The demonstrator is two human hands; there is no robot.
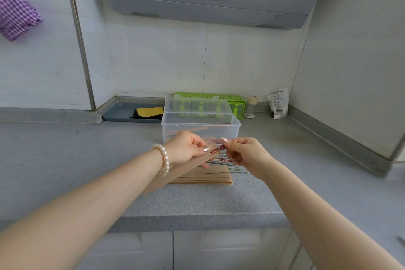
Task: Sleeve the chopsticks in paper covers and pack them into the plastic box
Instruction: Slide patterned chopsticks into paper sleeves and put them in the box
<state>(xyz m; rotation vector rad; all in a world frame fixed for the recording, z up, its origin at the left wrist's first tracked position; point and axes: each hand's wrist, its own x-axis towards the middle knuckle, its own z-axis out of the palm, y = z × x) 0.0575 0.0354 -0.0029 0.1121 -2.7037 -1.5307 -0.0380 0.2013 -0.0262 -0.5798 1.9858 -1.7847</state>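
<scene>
At the far left a purple checked cloth [15, 10] hangs against the wall, out of the work. Further in, a grey tray [118, 114] with a yellow and black sponge [151, 112] sits at the back of the counter [65, 160], well apart from the hands.

The left hand [186, 149], a pearl bracelet [163, 160] on its wrist, holds a paper cover [186, 167] with fingers and thumb curled round its upper end, so the mouth probably stays steady and points toward the other hand. The cover runs down and left under that wrist. Below it a stack of covers [210, 178] lies flat on the counter, close at hand for the next picks.

Between the hands a red patterned chopstick [218, 149] slants up to the right, its lower end at the cover's mouth; it seems to be going in, though how far is hidden by the thumb. Loose chopsticks [228, 163] lie across the stack, just under the hands.

Behind stands the box [200, 127], its lid [197, 106] tipped back so sleeved pairs can drop straight in; something brown shows through its wall, likely covers already packed.

The right hand [245, 153] pinches the chopstick's upper end with curled fingers, placed to push it along its length.

Further right, a green rack [237, 103], a small jar [251, 106] and a packet [278, 103] stand at the back.
</scene>
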